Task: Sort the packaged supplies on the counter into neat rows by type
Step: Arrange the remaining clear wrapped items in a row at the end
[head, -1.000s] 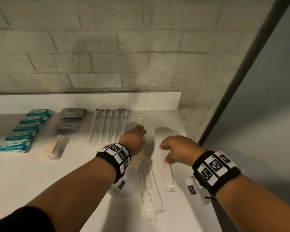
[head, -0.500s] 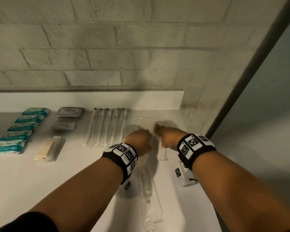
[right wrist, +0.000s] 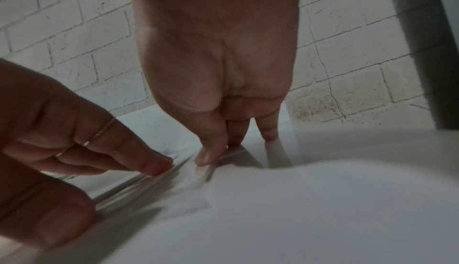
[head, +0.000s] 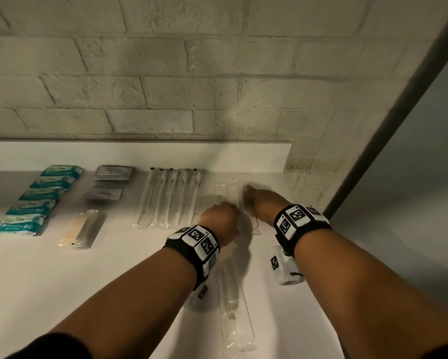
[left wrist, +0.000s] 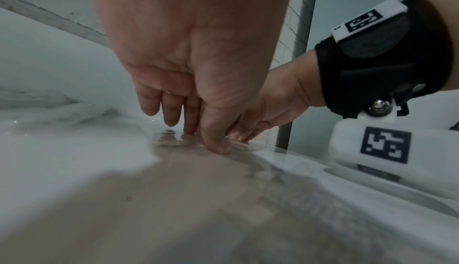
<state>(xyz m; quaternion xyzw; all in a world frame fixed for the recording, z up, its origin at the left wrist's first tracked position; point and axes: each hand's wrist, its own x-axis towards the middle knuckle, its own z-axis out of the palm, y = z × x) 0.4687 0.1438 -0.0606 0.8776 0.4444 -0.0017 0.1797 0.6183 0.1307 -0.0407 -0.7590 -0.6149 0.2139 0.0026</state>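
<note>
Two clear cutlery packets (head: 226, 190) lie side by side at the back of the white counter (head: 62, 281). My left hand (head: 222, 216) presses its fingertips (left wrist: 190, 130) down on a clear packet (left wrist: 171, 140) there. Just to its right, my right hand (head: 256, 200) pinches another long clear packet (right wrist: 206, 170) between thumb and forefinger and holds it low on the counter beside the others. This packet's near end (head: 255, 225) sticks out under the wrist. Several more clear packets (head: 234, 307) lie loose near the front edge, below my left forearm.
Laid out to the left are a row of teal packs (head: 39, 198), grey sachets (head: 112, 173), a row of white stick packets (head: 168, 198) and a tan packet (head: 80, 229). A brick wall (head: 165, 86) backs the counter, which ends just right of my right wrist.
My right hand has carried the clear packet from the counter's middle toward the back, ending right beside my left hand. The left hand has hardly moved.
</note>
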